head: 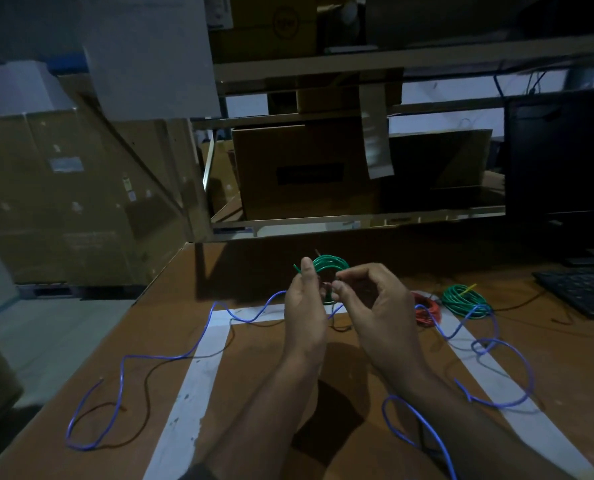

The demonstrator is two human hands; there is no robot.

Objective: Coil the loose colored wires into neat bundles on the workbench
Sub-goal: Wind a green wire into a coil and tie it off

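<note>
I hold a green wire coil (331, 263) in the air above the brown workbench (261, 368). My left hand (304, 306) grips its left side, with a short green wire end sticking out past the fingers. My right hand (371, 303) pinches the coil's lower right part between thumb and fingertips. A long blue wire (171, 356) snakes loose across the bench from the left, behind my hands, to loops on the right. A second green coil (463, 299) and a red coil (427, 311) lie on the bench to the right.
White tape lines (198, 386) mark a rectangle on the bench. A black keyboard (583, 289) and a dark monitor (562, 161) stand at the right. Cardboard boxes (306, 168) and shelving fill the back; the bench's left edge drops to the floor.
</note>
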